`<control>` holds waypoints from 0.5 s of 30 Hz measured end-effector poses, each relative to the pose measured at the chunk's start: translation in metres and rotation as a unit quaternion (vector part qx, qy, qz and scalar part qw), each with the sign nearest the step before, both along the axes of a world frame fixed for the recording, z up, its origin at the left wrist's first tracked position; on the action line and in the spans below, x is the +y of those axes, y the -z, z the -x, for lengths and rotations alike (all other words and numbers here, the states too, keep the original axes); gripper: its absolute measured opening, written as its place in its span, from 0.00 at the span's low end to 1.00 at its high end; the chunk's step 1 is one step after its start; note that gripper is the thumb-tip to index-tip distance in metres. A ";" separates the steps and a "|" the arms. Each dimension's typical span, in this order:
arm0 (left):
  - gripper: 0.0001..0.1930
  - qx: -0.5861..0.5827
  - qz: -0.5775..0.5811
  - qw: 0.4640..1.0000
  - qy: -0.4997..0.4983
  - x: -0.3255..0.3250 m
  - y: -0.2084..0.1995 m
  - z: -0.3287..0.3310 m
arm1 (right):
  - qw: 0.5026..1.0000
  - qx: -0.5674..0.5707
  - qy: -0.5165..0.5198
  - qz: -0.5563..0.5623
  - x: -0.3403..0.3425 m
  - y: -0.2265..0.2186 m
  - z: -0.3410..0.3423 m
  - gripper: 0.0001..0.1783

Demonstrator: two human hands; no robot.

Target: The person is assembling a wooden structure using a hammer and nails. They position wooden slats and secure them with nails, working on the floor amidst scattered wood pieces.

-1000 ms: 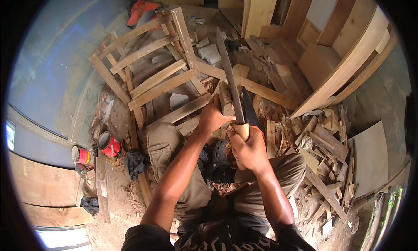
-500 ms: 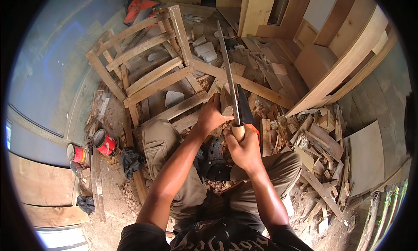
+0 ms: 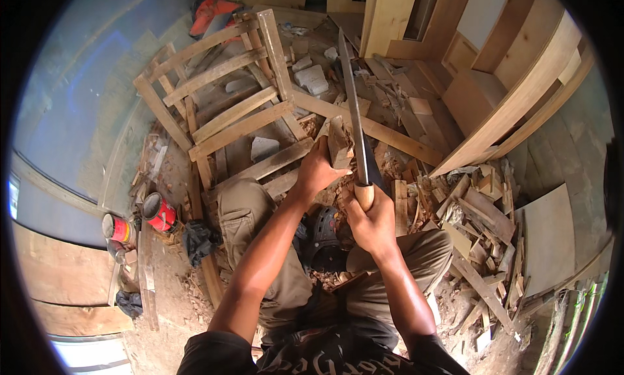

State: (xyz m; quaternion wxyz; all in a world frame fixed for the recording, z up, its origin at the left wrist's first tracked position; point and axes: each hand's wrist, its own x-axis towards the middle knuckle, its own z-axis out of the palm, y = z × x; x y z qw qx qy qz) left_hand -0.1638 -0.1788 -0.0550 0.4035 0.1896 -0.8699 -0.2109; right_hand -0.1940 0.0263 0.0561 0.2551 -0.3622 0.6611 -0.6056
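A long-bladed machete [image 3: 353, 105] with a pale wooden handle points away from me, its blade raised. My right hand [image 3: 372, 220] is closed around the handle. Just left of the blade, my left hand [image 3: 316, 169] grips a short, rough wood block [image 3: 338, 144] by its near left side. The block's right side looks chipped, and a narrow gap shows between it and the blade. A dark flat object [image 3: 375, 163] lies partly hidden behind the blade and handle; I cannot make out its kind.
A slatted wooden frame [image 3: 224, 124] stands ahead on the left. Offcuts [image 3: 484, 206] are heaped at the right, beside a tall wooden cabinet frame [image 3: 520, 102]. Two red cans [image 3: 160, 214] stand at the left. My dark clog [image 3: 327, 235] rests among wood chips between my knees.
The machete has shifted slightly right, away from the wood block, so more of the block's chipped side shows. My left hand keeps its hold on the block.
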 end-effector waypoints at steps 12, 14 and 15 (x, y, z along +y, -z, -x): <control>0.43 -0.003 -0.024 1.000 0.010 0.009 0.003 -0.006 | 0.991 0.086 -0.015 -0.098 -0.002 -0.008 0.011 0.14; 0.42 0.002 -0.015 1.000 0.012 0.004 0.002 -0.005 | 0.993 0.023 -0.042 -0.104 0.000 -0.003 0.011 0.14; 0.42 0.002 -0.018 1.000 0.014 0.002 0.006 -0.006 | 0.992 -0.039 -0.058 -0.107 0.000 0.001 0.012 0.13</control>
